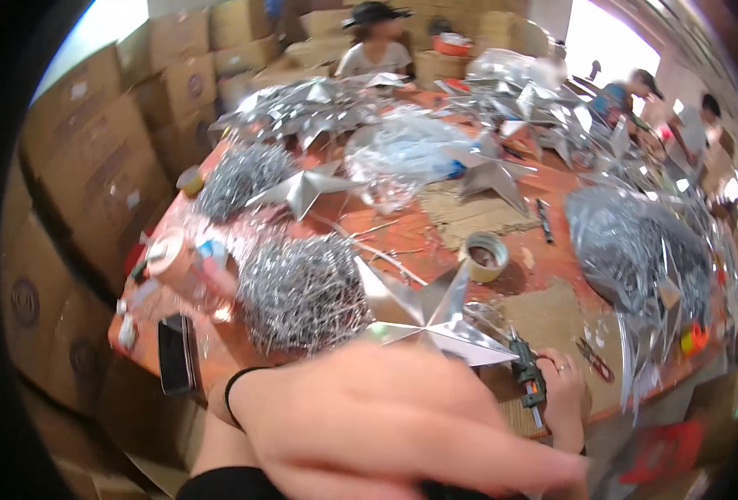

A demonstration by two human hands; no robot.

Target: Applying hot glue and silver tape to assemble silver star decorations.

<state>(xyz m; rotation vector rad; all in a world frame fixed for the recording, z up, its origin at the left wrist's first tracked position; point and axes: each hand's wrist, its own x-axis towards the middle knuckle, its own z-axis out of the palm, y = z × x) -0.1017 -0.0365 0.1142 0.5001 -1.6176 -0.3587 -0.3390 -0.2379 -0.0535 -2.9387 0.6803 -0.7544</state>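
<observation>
The left hand (369, 425) is raised close to the camera, fingers spread, holding nothing. The right hand (562, 385) grips a glue gun (527, 375) just beside the silver star (423, 317) on the table (552, 258) — the nozzle could burn a finger.

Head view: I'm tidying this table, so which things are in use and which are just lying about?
In use: silver star, glue gun under the right hand, left hand raised near the camera.
Lying about: tape roll, phone, scissors, tinsel heap.
</observation>
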